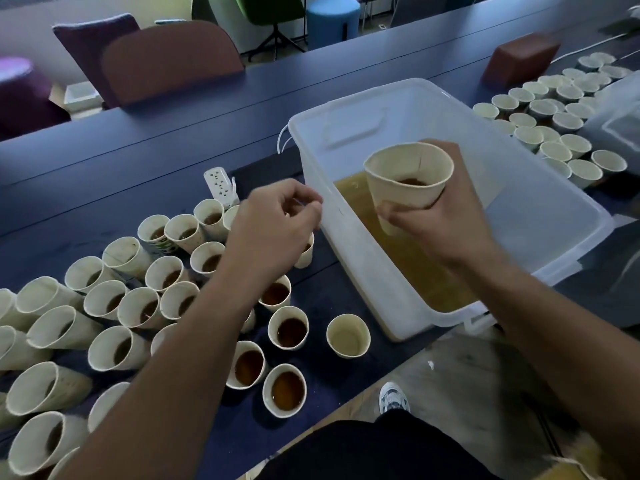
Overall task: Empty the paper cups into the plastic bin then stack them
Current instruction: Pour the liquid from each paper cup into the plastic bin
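The right hand [446, 216] grips a cup [407, 178] upright over the bin [540, 188], which holds brown liquid; the left hand [273, 220], fingers loosely curled and holding nothing, hovers over the cups [173, 306] left of the bin.

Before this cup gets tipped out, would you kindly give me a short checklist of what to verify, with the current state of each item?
1. Cup gripped firmly: the right hand wraps the paper cup near its base. Ok.
2. Cup over the plastic bin, not the table: ok.
3. Cup holds liquid to pour: dark liquid shows at its bottom. Ok.
4. Bin has room: brown liquid lies shallow. Ok.
5. Left hand free for the next cup: fingers curled above the full cups, whether pinching something cannot tell.
6. Empty cup ready for stacking: upright beside the bin. Ok.
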`<state>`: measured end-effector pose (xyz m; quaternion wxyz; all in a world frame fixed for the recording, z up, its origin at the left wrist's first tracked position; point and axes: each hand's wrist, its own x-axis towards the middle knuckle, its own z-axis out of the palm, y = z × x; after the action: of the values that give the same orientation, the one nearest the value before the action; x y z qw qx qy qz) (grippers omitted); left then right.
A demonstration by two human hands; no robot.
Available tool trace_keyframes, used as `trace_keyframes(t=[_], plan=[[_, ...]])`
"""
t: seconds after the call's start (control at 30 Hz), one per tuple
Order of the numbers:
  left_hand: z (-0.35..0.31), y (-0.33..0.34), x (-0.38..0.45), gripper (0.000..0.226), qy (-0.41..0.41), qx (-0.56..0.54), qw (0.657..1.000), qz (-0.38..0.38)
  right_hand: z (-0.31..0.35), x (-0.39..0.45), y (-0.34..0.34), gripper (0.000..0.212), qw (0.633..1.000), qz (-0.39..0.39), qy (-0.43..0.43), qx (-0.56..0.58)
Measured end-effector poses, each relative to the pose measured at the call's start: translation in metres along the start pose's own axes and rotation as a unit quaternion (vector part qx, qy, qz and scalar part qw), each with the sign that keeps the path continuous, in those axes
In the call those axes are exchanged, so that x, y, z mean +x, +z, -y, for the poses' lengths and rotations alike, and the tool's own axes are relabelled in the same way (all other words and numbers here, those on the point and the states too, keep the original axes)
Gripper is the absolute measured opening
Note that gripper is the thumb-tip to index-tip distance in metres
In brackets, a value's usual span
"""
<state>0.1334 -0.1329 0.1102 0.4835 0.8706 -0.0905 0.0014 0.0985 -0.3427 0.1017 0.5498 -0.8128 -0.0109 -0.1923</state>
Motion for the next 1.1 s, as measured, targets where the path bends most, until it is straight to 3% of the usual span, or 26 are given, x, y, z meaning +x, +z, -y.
trace_keyframes(t=[0.13, 0.23, 0.37, 0.5, 0.9, 1.1], plan=[[0.02, 0.034, -0.005, 0.016, 0.047, 0.031, 0.998, 0.033, -0.02, 0.017, -0.02, 0.066, 0.994, 0.042, 0.022, -0.102], [0.034, 0.055, -0.011, 0.038, 0.111, 0.032, 0.99, 0.078, -0.041, 0.023, -0.029, 0.066, 0.98, 0.088, 0.041, -0.175], [0.049, 0.071, -0.019, 0.056, 0.107, 0.096, 0.981, 0.133, -0.071, 0.024, -0.036, 0.065, 0.963, 0.139, 0.072, -0.221], [0.057, 0.071, -0.021, 0.064, 0.114, 0.153, 0.972, 0.136, -0.089, 0.024, -0.04, 0.065, 0.94, 0.177, 0.089, -0.279], [0.06, 0.07, -0.018, 0.068, 0.106, 0.137, 0.977, 0.126, -0.088, 0.03, -0.042, 0.056, 0.861, 0.25, 0.122, -0.426], [0.062, 0.072, -0.019, 0.07, 0.104, 0.132, 0.977, 0.128, -0.087, 0.034, -0.044, 0.066, 0.826, 0.266, 0.124, -0.481]])
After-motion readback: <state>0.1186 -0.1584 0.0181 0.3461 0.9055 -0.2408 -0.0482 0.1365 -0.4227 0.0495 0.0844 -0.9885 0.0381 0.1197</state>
